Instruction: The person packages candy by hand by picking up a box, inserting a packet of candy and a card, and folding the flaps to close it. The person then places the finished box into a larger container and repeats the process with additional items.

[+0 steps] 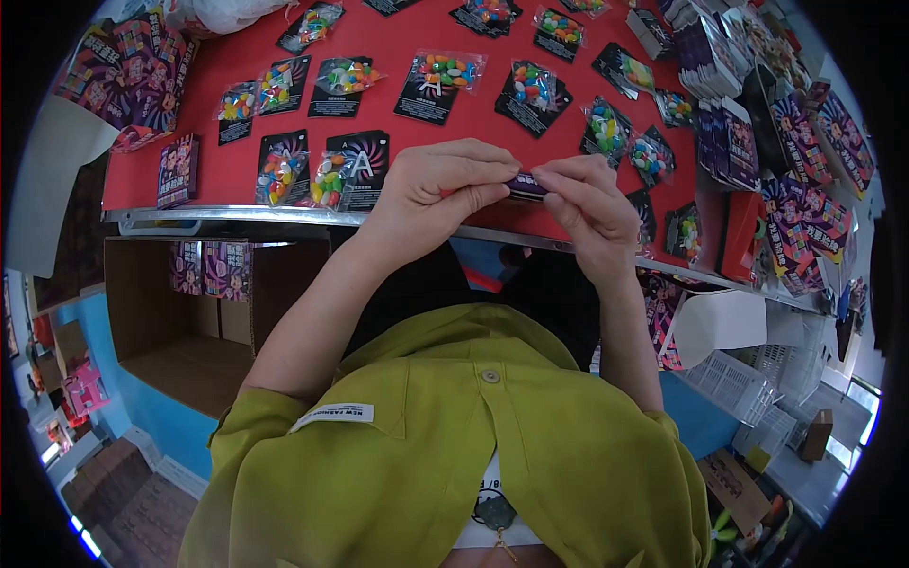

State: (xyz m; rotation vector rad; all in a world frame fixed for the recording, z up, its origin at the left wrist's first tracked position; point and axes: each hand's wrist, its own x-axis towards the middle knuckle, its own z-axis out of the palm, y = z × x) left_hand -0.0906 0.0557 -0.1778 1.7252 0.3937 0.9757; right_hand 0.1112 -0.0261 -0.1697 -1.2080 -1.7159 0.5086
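Observation:
Between my two hands, over the table's front edge, is a small dark purple box [527, 186], seen nearly end-on. The fingertips and thumb of my left hand [437, 187] pinch its left end. My right hand [595, 204] is closed on its right end, thumb in front. Just left of my left hand, a clear bag of colourful candies [329, 181] rests on black cards marked with an A [365, 163]. Beyond my hands lies another candy bag [447, 69] on a black card stack [425, 106]. Fingers hide much of the box.
Several candy bags and card stacks cover the red table [222, 180]. A purple box [177, 170] stands at the left front. Printed boxes [726, 142] crowd the right side, near a red object [741, 237]. An open cardboard box [180, 331] sits below the metal edge.

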